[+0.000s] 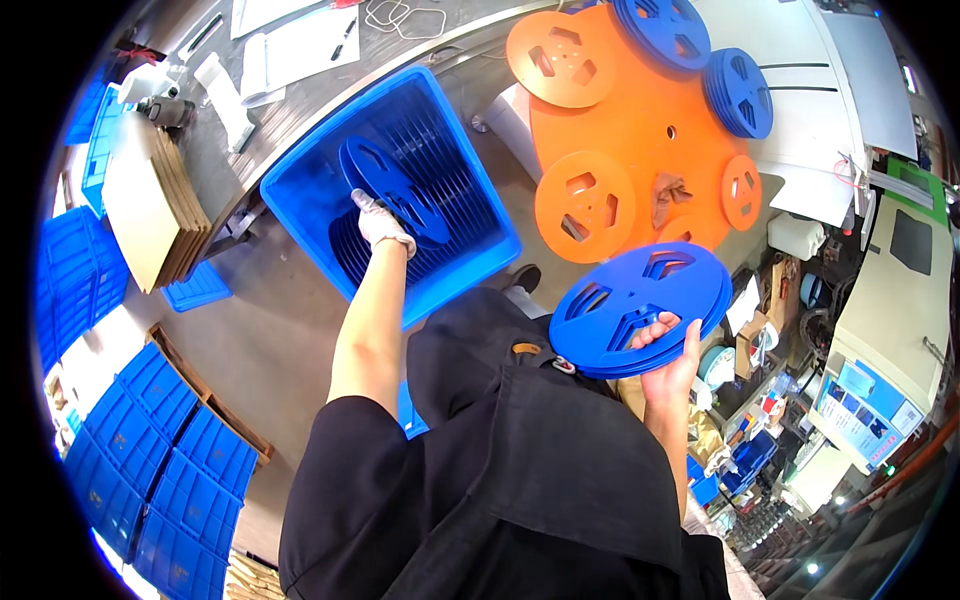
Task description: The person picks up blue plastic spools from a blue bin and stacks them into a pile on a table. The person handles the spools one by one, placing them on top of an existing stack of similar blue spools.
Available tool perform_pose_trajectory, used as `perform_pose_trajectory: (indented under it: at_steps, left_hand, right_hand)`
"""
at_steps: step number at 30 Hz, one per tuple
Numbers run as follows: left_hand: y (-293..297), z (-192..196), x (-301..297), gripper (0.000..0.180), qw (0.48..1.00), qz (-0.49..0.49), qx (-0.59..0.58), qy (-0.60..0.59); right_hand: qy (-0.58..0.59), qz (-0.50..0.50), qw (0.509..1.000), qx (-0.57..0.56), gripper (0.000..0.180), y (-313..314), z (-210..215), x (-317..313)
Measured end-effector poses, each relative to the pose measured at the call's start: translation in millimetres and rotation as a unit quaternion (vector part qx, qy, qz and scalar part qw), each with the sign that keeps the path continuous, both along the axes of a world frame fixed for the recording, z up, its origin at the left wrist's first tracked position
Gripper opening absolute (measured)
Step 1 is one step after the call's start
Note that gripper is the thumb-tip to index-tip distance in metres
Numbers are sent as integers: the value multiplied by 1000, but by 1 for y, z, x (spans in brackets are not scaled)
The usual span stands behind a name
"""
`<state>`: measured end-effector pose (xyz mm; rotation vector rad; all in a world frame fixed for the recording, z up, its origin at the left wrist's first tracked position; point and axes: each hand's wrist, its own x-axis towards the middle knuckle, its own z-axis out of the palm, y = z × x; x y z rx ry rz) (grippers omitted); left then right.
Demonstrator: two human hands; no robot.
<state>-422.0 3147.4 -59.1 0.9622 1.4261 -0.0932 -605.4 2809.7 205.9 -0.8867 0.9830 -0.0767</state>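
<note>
My left hand (378, 222), in a white glove, reaches into a blue plastic crate (508, 240) and grips the edge of a blue reel disc (395, 190). That disc leans at a slant over a row of blue discs (425, 150) standing on edge inside the crate. At the right, close to my body, my bare right hand (668, 355) holds a small stack of blue reel discs (622, 300). Its fingertips show through a cut-out in the top disc, and the thumb lies along the rim.
Ahead on the right is a big orange round table (640, 130) carrying orange discs (585, 207) and stacks of blue discs (738, 92). A workbench (310, 85) with papers and a pen runs along the far left. Stacked blue crates (160, 450) stand at the left, a beige machine (895, 290) at the right.
</note>
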Motion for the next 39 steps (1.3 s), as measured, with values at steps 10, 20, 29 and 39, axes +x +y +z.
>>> perform_pose_trajectory:
  at_steps: [10,20,29,39]
  left_hand:
    - [8,-10,-49,76,907,-416,9,73]
    - [-55,84,-54,58,648,-558,383,-349]
    - [-175,230,-81,71,396,-658,190,-612]
    - [-115,144,-101,56,554,-636,373,-387]
  right_hand:
    - [-179,55,980,64,65,2,14,4]
    - [-287,170,921,199,54,-9,36,25]
    - [-199,174,927,267,59,12,27,22]
    - [-217,179,941,186,62,15,37,18]
